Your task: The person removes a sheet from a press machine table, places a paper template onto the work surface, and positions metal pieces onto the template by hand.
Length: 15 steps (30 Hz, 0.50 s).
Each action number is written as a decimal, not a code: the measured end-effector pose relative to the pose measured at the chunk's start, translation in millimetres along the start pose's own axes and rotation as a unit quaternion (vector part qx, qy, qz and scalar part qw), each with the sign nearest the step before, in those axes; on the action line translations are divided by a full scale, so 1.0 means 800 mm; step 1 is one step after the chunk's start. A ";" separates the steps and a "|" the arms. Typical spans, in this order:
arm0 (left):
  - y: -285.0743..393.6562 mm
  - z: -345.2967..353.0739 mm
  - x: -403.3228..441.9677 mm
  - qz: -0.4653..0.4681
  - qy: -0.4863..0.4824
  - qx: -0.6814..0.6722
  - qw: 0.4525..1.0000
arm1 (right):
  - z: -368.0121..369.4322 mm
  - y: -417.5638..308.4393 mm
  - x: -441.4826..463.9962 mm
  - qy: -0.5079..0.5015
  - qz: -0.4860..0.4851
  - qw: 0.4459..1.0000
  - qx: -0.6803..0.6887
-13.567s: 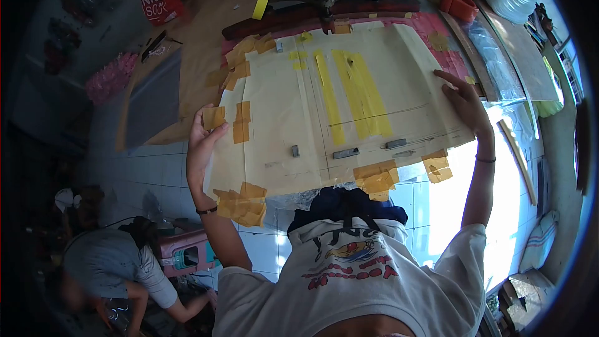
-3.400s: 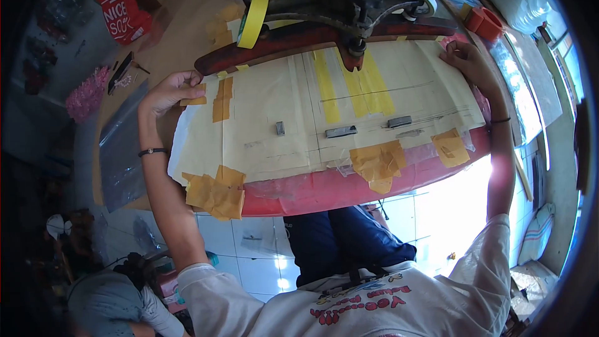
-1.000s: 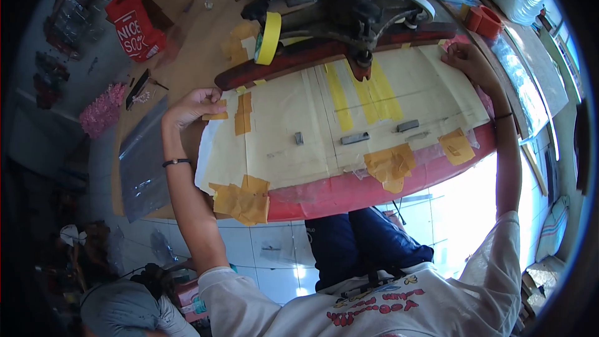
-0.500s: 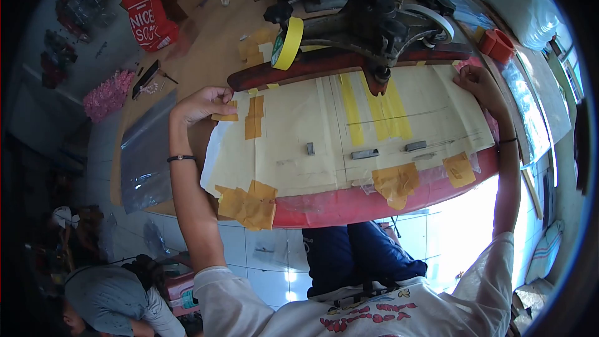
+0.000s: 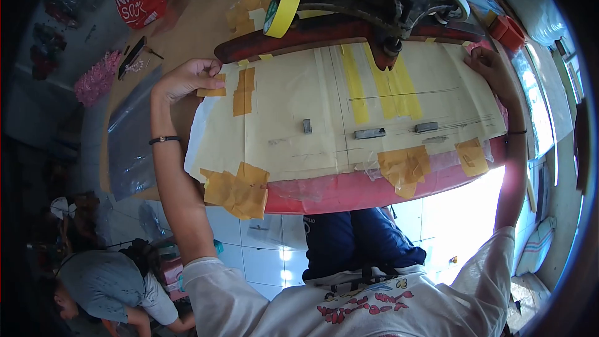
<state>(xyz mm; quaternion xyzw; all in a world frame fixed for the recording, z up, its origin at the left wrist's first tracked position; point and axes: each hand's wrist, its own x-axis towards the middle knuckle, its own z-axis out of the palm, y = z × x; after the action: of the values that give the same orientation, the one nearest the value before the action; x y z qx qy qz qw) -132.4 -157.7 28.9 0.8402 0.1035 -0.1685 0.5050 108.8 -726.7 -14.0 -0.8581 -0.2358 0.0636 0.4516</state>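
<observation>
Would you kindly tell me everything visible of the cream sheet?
The cream sheet looks like creased paper with dark lines, yellow strips, brown tape and three grey blocks on it. It lies over a red surface, reaching a red bar. The left grip touches its taped left edge; the right grip is at its far right corner.

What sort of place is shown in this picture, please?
It looks like a workshop, judging by the dark metal machine, its red-brown bar along the far edge of the patched paper sheet, and the yellow tape roll.

Sheet (image 5: pixel 281 97): matt, creased paper. Tape patches (image 5: pixel 237 192): wrinkled, paper-like. Red base (image 5: pixel 349 195): smooth, plastic-looking.
</observation>
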 end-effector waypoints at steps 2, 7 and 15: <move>0.003 0.001 -0.004 -0.005 0.008 -0.001 1.000 | 0.004 -0.006 -0.004 0.004 0.004 0.999 0.032; -0.004 0.003 -0.003 0.009 0.008 -0.013 1.000 | -0.002 -0.001 0.001 -0.007 -0.008 1.000 -0.004; -0.001 0.001 -0.001 0.015 0.017 0.016 1.000 | -0.002 0.009 0.000 -0.003 -0.003 1.000 -0.009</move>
<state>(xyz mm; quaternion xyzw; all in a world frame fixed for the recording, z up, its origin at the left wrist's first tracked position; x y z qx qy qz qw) -133.9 -158.2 28.3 0.8521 0.0964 -0.1480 0.4926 112.0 -731.1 -18.7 -0.8613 -0.2400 0.0630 0.4434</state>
